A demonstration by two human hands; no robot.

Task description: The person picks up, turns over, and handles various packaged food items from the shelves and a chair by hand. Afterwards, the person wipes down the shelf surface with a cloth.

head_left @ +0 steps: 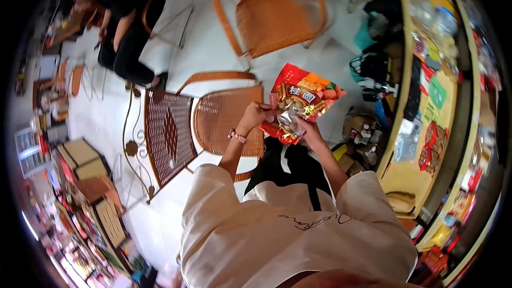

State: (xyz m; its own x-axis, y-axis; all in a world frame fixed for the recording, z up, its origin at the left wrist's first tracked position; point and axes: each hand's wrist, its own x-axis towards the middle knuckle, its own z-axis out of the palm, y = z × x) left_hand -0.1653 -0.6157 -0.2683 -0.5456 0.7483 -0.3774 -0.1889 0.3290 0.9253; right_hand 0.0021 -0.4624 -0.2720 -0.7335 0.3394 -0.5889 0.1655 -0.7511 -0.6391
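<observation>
In front of my body I hold a red snack bag with a fruit picture, Chinese lettering and a clear window at its lower middle. My left hand pinches the bag's left edge between thumb and fingers. At its lower right edge, my right hand grips the same bag, the fingers partly hidden behind it. The bag is tilted, with its printed face toward me. Whether its top is sealed cannot be made out.
A woven chair stands just left of my hands, and another wicker chair is ahead. On the right runs a wooden shelf with packaged goods. Bags and a cardboard box sit beside it. A person in black sits at upper left.
</observation>
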